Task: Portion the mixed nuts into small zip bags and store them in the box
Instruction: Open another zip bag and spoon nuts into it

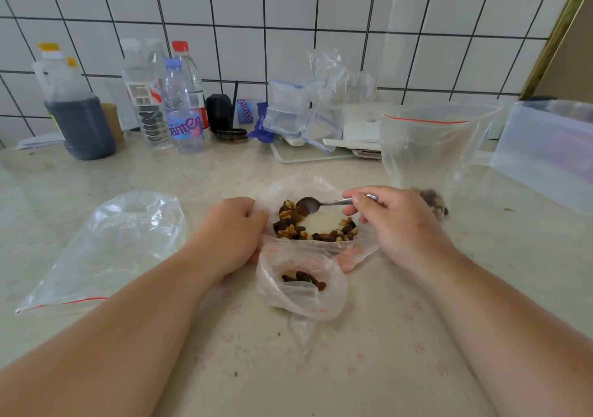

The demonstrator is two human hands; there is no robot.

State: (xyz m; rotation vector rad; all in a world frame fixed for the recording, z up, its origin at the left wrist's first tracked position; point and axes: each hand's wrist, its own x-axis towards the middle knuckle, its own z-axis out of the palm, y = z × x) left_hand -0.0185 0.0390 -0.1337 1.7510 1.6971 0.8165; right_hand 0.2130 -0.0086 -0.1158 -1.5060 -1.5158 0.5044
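A pale speckled countertop [96,173] fills the view. At far right stands a translucent plastic storage box [545,150], with an upright clear zip bag with a red seal [433,147] just left of it, nuts at its bottom. At the centre, the left hand [234,233] grips the rim of a clear plastic bag of mixed walnuts and raisins [308,224]. The right hand [388,217] pinches a small metal spoon [321,204], bowl among the nuts. Just nearer sits a small open zip bag [301,285], barely filled. Scooping is under way; next, the loaded spoon must travel level to the near bag.
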